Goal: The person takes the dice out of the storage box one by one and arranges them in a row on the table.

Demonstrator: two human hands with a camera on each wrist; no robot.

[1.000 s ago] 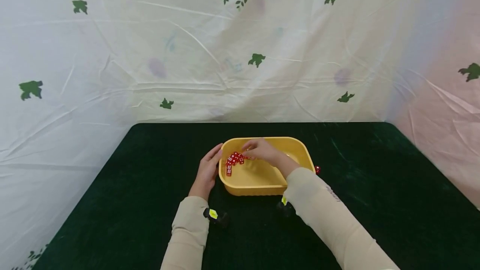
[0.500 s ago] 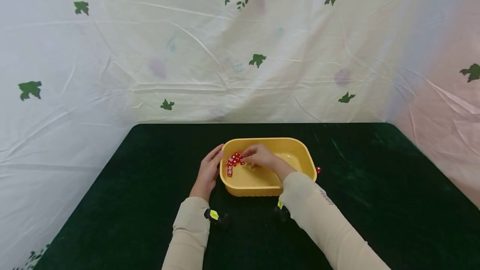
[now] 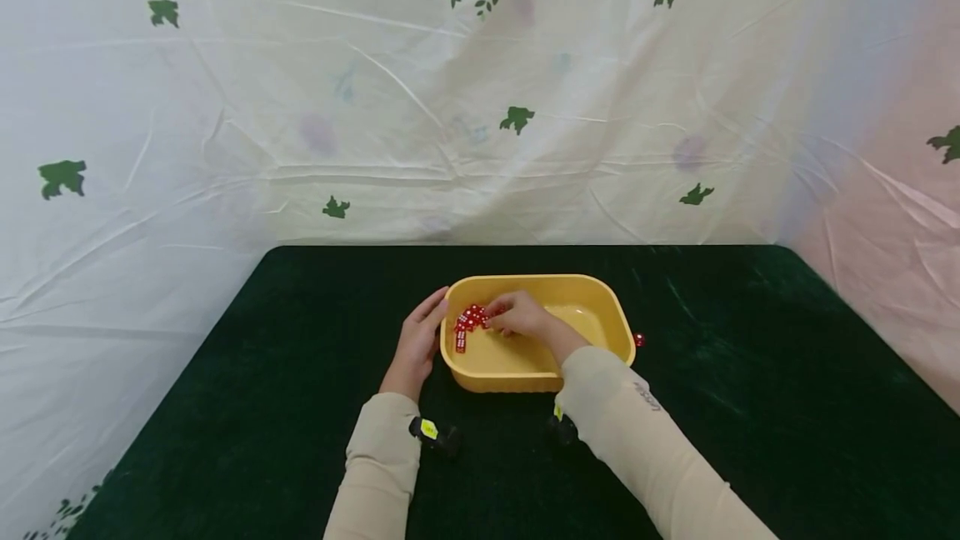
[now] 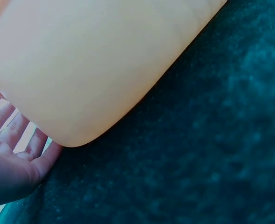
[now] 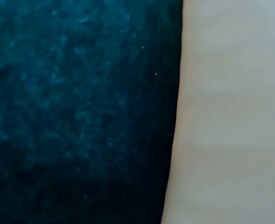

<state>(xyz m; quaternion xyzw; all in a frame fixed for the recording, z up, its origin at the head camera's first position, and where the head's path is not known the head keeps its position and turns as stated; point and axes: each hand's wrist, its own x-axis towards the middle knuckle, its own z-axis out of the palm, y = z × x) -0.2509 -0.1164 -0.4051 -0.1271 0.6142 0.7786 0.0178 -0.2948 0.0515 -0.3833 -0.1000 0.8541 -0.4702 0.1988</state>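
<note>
- A yellow tub sits on a dark green cloth-covered table, near its middle, in front of a white leaf-printed backdrop.
- Red dice lie heaped in the tub's left end, some resting up against the inner left wall; the right part of the tub floor shows bare yellow.
- One lone red die lies outside on the cloth, just beside the tub's right wall.
- The right hand reaches over the near rim into the tub, its fingers bent down at the right edge of the dice heap; the fingertips touch or nearly touch the dice, but the head view is too small to tell whether any die is pinched.
- The left hand lies flat against the tub's outer left wall, fingers straight and pointing away from the person; the left wrist view shows the fingers spread loosely beside the tub's curved corner, closing on nothing.
- The right wrist view shows only dark cloth beside a pale surface.
- Both forearms wear beige sleeves.
</note>
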